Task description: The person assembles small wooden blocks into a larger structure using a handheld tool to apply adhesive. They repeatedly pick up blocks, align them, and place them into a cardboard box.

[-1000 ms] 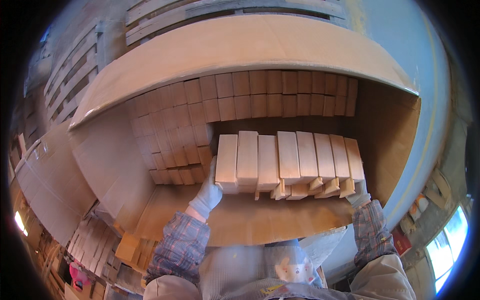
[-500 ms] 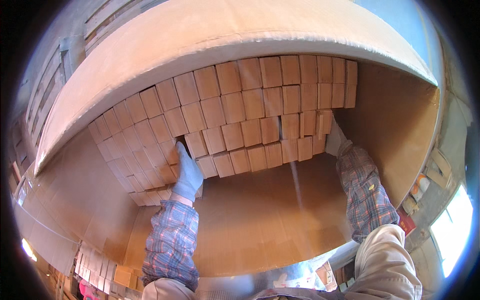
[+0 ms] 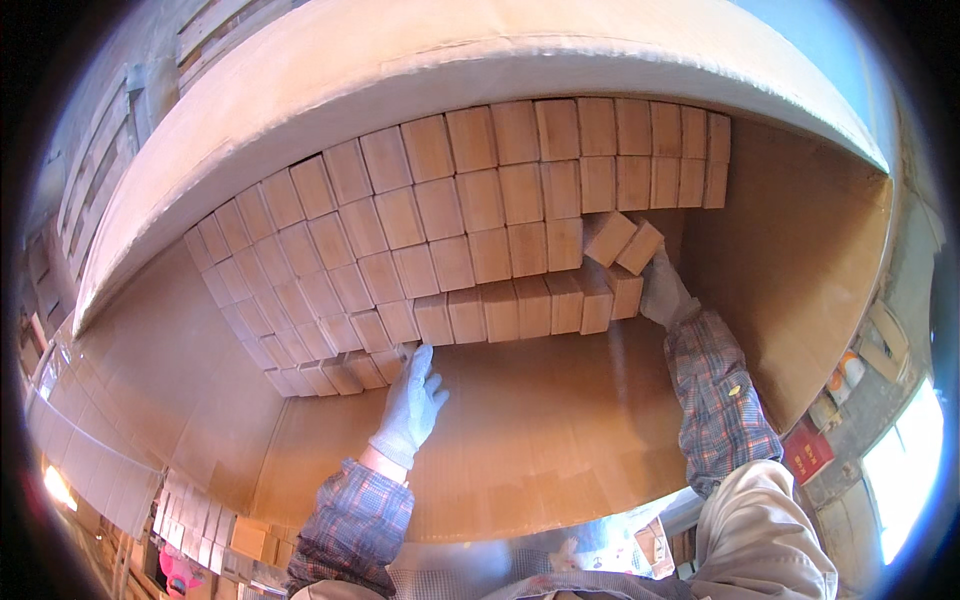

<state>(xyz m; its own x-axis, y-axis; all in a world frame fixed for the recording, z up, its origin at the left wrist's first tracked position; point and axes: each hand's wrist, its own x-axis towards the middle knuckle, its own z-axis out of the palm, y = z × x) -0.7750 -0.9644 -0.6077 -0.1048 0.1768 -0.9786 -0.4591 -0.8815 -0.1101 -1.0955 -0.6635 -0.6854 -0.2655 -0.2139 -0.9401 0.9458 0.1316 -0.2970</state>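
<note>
"What is the biggest thing there?"
"A cardboard box (image 3: 560, 430), its far wall stretching across the scene."
"And inside it?"
"Rows of tan blocks (image 3: 436, 205), packed along the far and left sides, with bare cardboard nearer."
"Where are the person's hands?"
"The gloved left hand (image 3: 410, 400) is at the near edge of the rows, fingers loosely parted, its grip holding nothing. The gloved right hand (image 3: 664, 290) is at the rows' right end; whether its grip clasps a block, one cannot tell."
"Anything smaller?"
"Two tilted blocks (image 3: 608, 240), out of line, just beside the right hand."
</note>
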